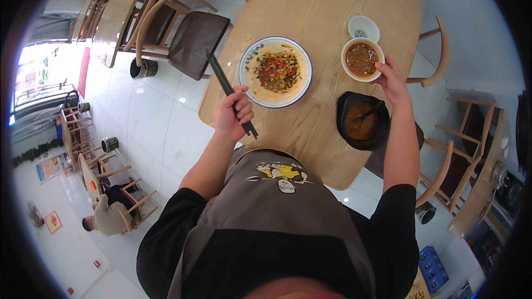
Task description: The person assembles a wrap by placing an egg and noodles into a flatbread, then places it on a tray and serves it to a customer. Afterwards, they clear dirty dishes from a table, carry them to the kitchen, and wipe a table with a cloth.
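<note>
My left hand (235,112) is closed round a pair of black chopsticks (220,74), which slant up and away to the left. Just right of it on the wooden table (321,0) stands a large white bowl (305,77) with a blue rim, with a mix of red, yellow and dark green food inside. My right hand (391,81) grips the side of a small white bowl (346,66) of brown sauce or soup. Behind that bowl is another small white bowl (364,24), partly covered by it. Nearer me sits a black pot (348,134) with orange-brown liquid and a dark ladle (370,112) in it.
Brown-seated wooden chairs (198,43) stand left of the table, and another chair (438,50) is at its right. A person (111,216) sits at a table at the far left. A blue crate (433,268) is at the lower right.
</note>
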The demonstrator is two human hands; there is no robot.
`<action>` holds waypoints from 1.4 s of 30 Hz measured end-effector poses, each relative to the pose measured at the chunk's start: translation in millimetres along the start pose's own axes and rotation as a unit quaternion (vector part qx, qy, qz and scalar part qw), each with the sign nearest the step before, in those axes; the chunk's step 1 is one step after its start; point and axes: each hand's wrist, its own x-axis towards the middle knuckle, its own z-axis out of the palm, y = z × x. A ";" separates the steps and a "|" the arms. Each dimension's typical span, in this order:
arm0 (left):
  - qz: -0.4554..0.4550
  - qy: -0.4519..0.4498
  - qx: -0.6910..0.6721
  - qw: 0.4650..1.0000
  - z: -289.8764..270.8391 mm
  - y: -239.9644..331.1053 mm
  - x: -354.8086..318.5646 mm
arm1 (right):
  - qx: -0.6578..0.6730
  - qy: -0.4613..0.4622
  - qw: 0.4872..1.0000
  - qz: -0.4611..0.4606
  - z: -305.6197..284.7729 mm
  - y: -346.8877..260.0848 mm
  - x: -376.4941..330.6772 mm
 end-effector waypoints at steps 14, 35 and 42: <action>0.031 0.022 -0.052 0.998 -82.0 56.7 -68.3 | -0.318 0.081 0.936 0.129 212.4 20.4 11.7; -0.070 -0.013 0.123 0.990 -110.1 107.9 -64.6 | 0.163 0.085 0.981 0.059 233.9 65.8 -41.2; -0.069 -0.056 0.261 0.961 -15.2 36.9 -11.4 | 0.241 0.056 0.969 -0.009 270.0 75.6 -76.6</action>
